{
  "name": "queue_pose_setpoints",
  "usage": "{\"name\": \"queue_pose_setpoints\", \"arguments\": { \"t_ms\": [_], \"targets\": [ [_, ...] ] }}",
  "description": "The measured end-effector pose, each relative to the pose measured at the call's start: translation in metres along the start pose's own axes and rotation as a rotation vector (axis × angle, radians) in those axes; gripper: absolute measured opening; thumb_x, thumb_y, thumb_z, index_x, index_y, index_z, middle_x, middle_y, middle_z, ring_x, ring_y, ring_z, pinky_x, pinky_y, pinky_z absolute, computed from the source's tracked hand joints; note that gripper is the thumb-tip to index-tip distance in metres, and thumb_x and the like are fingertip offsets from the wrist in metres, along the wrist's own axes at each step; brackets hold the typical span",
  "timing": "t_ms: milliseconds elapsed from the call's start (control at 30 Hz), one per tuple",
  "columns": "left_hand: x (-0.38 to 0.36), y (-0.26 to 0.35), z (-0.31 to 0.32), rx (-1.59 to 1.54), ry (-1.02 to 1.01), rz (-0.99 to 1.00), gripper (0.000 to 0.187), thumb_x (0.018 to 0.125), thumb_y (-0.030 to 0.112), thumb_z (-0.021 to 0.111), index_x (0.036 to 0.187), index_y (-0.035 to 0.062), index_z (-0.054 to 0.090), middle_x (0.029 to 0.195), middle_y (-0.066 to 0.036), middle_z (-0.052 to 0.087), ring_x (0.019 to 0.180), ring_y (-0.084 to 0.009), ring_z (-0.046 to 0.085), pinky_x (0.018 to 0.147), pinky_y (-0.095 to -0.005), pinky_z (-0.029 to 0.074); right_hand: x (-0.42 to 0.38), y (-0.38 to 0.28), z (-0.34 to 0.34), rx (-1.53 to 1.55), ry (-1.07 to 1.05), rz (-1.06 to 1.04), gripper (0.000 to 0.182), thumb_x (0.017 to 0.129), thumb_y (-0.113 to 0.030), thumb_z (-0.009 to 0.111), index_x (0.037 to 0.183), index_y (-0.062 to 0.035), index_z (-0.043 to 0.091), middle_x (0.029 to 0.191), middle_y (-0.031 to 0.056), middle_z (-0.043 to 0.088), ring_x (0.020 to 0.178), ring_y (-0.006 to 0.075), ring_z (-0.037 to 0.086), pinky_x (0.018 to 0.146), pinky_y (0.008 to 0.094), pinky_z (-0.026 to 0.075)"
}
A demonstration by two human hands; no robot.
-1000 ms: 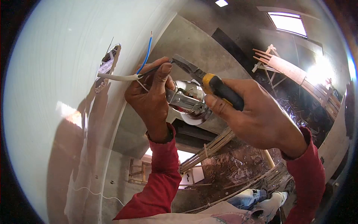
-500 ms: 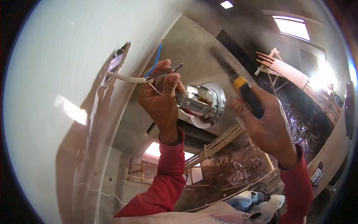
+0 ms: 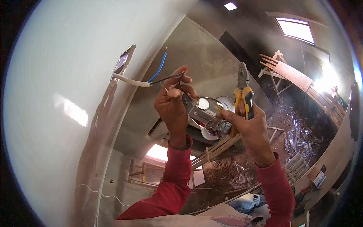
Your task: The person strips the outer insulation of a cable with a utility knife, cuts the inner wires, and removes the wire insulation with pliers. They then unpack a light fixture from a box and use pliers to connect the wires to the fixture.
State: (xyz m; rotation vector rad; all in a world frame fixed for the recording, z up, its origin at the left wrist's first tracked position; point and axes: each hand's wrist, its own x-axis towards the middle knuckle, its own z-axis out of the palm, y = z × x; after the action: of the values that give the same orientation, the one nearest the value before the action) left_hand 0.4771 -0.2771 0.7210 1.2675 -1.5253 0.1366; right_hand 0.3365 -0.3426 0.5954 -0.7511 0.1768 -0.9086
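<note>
My left hand (image 3: 172, 108) is closed at the back end of a shiny chrome recessed light fitting (image 3: 206, 108) with a round rim. A black wire (image 3: 166, 78) runs over its fingertips and meets another dark wire there. The white cable (image 3: 130, 80) comes out of a cut hole (image 3: 124, 60) in the pale ceiling surface, and its blue wire (image 3: 159, 67) sticks out free with a bare end. My right hand (image 3: 253, 130) holds yellow-and-black combination pliers (image 3: 244, 90), jaws pointing up. Its thumb and fingers also reach the fitting's rim.
A wooden trestle platform (image 3: 295, 73) stands at the right. Long poles (image 3: 215, 151) run below the fitting. Crumpled clear plastic (image 3: 300, 134) lies on the floor. A thin white wire (image 3: 104, 195) hangs at the lower left.
My right hand has moved left with the pliers, up to the light fitting, and the pliers now point upright. My left hand and the fitting have shifted slightly right.
</note>
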Motion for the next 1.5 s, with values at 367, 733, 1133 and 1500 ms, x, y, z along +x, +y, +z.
{"name": "queue_pose_setpoints", "arguments": {
  "t_ms": [367, 733, 1133, 1500],
  "targets": [
    [-0.051, 0.021, 0.0, 0.318, 0.346, 0.088, 0.02, 0.098, 0.019, 0.066, 0.107, 0.0008, 0.067, 0.115, -0.014, 0.065, 0.103, -0.0243, 0.065, 0.092, -0.0348, 0.052, -0.008, 0.005, 0.008, 0.089, 0.031, -0.012, 0.019, 0.089, -0.01, 0.074, 0.094, -0.001, 0.057, 0.082, 0.0031, 0.062, 0.07, 0.0077, 0.059, 0.061, 0.0234, 0.051],
    [0.008, 0.114, -0.004, 1.193, 0.026, 0.703, 0.013, 0.08, 0.008, 0.081, 0.091, 0.0115, 0.075, 0.12, -0.011, 0.066, 0.119, -0.0262, 0.056, 0.092, -0.0383, 0.045, -0.029, -0.018, 0.032, 0.3, -0.016, 0.01, 0.018, 0.092, -0.009, 0.071, 0.095, -0.0028, 0.055, 0.079, 0.0034, 0.062, 0.069, 0.0089, 0.063, 0.059, 0.0236, 0.051],
    [0.033, 0.113, 0.008, 1.083, 0.031, 0.657, 0.005, 0.088, 0.003, 0.072, 0.093, 0.0046, 0.07, 0.11, -0.016, 0.071, 0.092, -0.0253, 0.07, 0.085, -0.0354, 0.053, -0.033, -0.036, 0.04, 0.159, -0.133, 0.1, 0.024, 0.09, -0.015, 0.075, 0.097, -0.0034, 0.056, 0.084, 0.0004, 0.06, 0.074, 0.0066, 0.059, 0.057, 0.0231, 0.053],
    [0.025, 0.091, -0.012, 0.75, 0.092, 0.312, 0.01, 0.085, 0.004, 0.078, 0.093, 0.0012, 0.073, 0.09, -0.009, 0.074, 0.085, -0.016, 0.069, 0.077, -0.0299, 0.053, -0.027, -0.023, 0.039, 0.062, -0.188, 0.122, 0.032, 0.09, -0.021, 0.076, 0.104, 0.0003, 0.057, 0.078, 0.0013, 0.059, 0.067, 0.0081, 0.062, 0.057, 0.0263, 0.059]
  ]
}}
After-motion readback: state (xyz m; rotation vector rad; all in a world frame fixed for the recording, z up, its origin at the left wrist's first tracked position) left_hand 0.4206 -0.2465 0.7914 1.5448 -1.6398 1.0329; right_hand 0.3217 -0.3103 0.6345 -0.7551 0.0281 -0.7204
